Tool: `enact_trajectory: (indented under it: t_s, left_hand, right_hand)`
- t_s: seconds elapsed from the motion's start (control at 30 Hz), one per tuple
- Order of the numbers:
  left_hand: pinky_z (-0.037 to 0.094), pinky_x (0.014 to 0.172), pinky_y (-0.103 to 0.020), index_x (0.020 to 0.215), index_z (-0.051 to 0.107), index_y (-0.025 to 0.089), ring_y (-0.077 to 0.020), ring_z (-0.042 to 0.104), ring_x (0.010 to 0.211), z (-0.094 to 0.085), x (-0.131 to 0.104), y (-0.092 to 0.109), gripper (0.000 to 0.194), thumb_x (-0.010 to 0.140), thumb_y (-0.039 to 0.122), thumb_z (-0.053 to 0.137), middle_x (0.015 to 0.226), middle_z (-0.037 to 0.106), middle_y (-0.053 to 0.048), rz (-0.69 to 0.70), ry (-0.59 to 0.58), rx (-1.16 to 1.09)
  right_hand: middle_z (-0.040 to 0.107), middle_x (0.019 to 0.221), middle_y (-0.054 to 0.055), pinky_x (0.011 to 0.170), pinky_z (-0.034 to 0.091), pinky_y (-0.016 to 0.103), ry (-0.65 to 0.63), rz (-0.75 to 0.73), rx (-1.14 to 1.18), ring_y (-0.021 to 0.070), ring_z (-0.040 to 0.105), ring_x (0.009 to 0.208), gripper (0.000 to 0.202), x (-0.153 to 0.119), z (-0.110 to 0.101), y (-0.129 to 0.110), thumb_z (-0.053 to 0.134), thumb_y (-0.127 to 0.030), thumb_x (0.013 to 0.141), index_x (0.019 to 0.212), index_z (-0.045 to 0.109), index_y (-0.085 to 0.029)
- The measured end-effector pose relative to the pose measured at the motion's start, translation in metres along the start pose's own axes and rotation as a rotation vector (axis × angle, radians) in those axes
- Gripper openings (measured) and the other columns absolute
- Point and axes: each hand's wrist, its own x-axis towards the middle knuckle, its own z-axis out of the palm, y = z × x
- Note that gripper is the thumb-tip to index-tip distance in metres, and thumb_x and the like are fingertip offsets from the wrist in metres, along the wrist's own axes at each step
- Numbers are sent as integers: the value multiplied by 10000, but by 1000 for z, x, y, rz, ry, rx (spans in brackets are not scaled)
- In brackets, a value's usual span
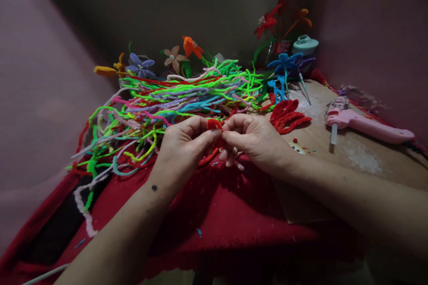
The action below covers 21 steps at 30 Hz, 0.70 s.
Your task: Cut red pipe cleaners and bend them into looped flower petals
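Both hands meet in the middle of the view, above the front of the red-covered table. Between finger and thumb, my left hand (187, 140) pinches a bent red pipe cleaner (214, 124). My right hand (252, 140) is closed on the same piece, its fingertips touching those of the left; part of the piece is hidden by the fingers. Just behind the hands lies a big heap of pipe cleaners (187, 93) in green, lilac, pink, blue and red. Right of my right hand, several looped red pipe-cleaner petals (288, 116) rest on a brown board.
On the brown board (321, 173) at right lies a pink glue gun (368, 125), nozzle end left, near dried glue. Blue pipe-cleaner flowers (286, 62) stand behind the red loops. More finished flowers (140, 66) line the back, with a pale teal bottle (305, 44). Pink fabric hangs both sides.
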Motion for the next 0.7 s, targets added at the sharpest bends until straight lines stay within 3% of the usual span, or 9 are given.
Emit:
enact_trajectory:
  t_s: [0.13,0.27,0.47,0.7]
  left_hand:
    - [311,406,-180,694,584,143,-66,422,449,4,0,1,135,749,263,611,520,518,36,-45,-28,1]
    - [297,398,-186,658,570,147,-68,405,435,6,-2,3,123,739,231,608,490,489,43,-11,21,77]
    - [301,431,-204,675,606,155,-84,415,475,9,-5,2,107,734,244,611,527,513,30,34,81,238]
    - [299,431,-204,656,607,155,-77,400,461,9,-3,-1,119,725,249,625,503,493,40,45,65,175]
  right_hand:
    - [603,470,-24,328,404,173,-1,13,-9,129,582,387,105,2,1,2,474,-84,727,726,462,-189]
    - [585,456,-21,301,372,164,13,36,-56,120,559,364,84,3,1,4,472,-116,739,707,456,-191]
    - [569,483,-23,324,394,172,34,-81,-252,105,548,367,73,0,2,9,466,-128,725,696,447,-193]
    - [532,411,-27,275,325,177,44,-59,-292,100,487,293,94,1,0,12,482,-126,720,663,460,-198]
